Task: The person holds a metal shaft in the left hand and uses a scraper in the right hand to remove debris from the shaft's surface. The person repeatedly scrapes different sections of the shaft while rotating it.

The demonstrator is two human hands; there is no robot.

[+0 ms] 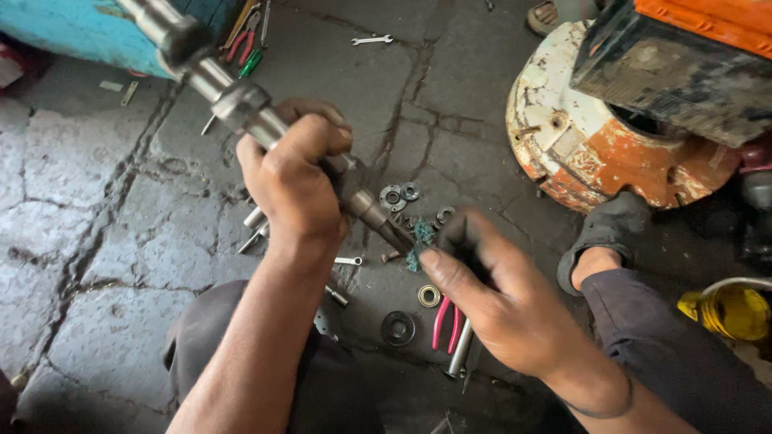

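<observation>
My left hand [296, 181] grips a long stepped metal shaft [233, 98] around its middle; the shaft slants from the upper left down to a dark tip near the centre. My right hand [482, 293] pinches a small green scouring pad [420, 241] against that tip. Both hands are greasy. Below them on the stone floor lie washers and rings [399, 195], a brass ring [429, 296], a dark disc [398, 327] and pink-handled pliers [445, 323].
A rusty white and orange round machine part [563, 137] sits at the upper right under a dark and orange block [683, 64]. A yellow oil bottle [730, 311] stands at the right. Hand tools [248, 40] and a spanner [371, 39] lie at the top. My shoe [607, 233] rests nearby.
</observation>
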